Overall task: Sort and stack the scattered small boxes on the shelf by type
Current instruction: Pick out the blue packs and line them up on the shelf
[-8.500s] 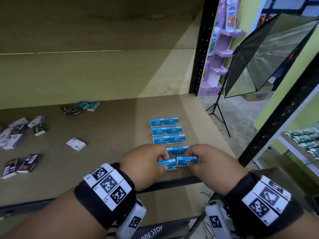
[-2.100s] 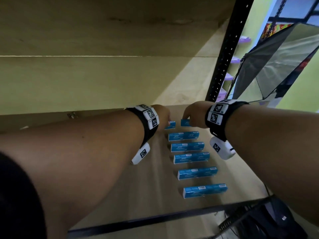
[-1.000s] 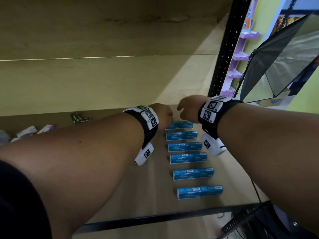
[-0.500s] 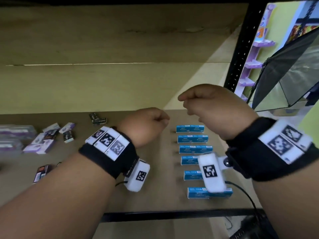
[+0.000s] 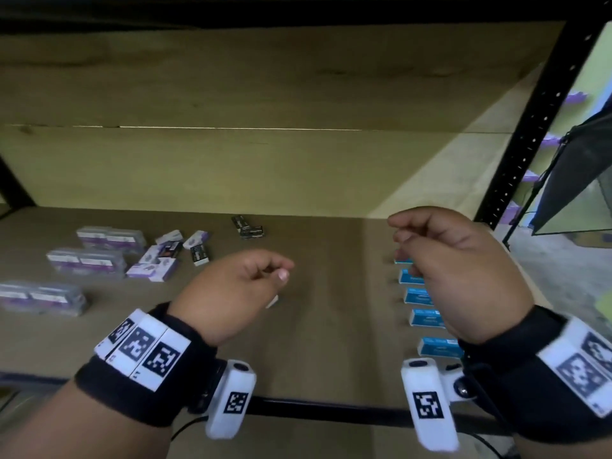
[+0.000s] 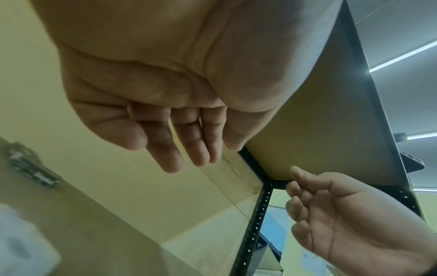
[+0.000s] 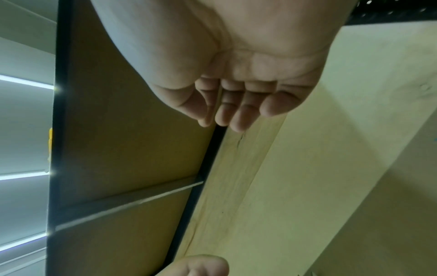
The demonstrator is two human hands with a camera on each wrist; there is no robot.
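Note:
Several blue boxes (image 5: 420, 297) lie in a neat row, one behind another, at the shelf's right end, partly hidden by my right hand (image 5: 397, 233). That hand hovers above them, fingers loosely curled, holding nothing. My left hand (image 5: 281, 270) hovers over mid-shelf, also loosely curled and empty. A pale box edge (image 5: 272, 301) peeks out beneath it. Scattered purple-and-white boxes (image 5: 152, 270) and small black boxes (image 5: 200, 253) lie at the left. Both wrist views show relaxed, empty fingers (image 6: 179, 149) (image 7: 224, 115).
Clear-wrapped packs of purple boxes (image 5: 86, 263) sit along the far left. Two black boxes (image 5: 249, 228) lie near the back wall. The upper shelf board hangs low overhead. A black upright post (image 5: 516, 154) bounds the right side, and a black rail (image 5: 331, 410) edges the shelf front.
Both hands have let go of the blue boxes and drawn back from the far end of the row. The view has swung left, bringing more purple boxes into sight.

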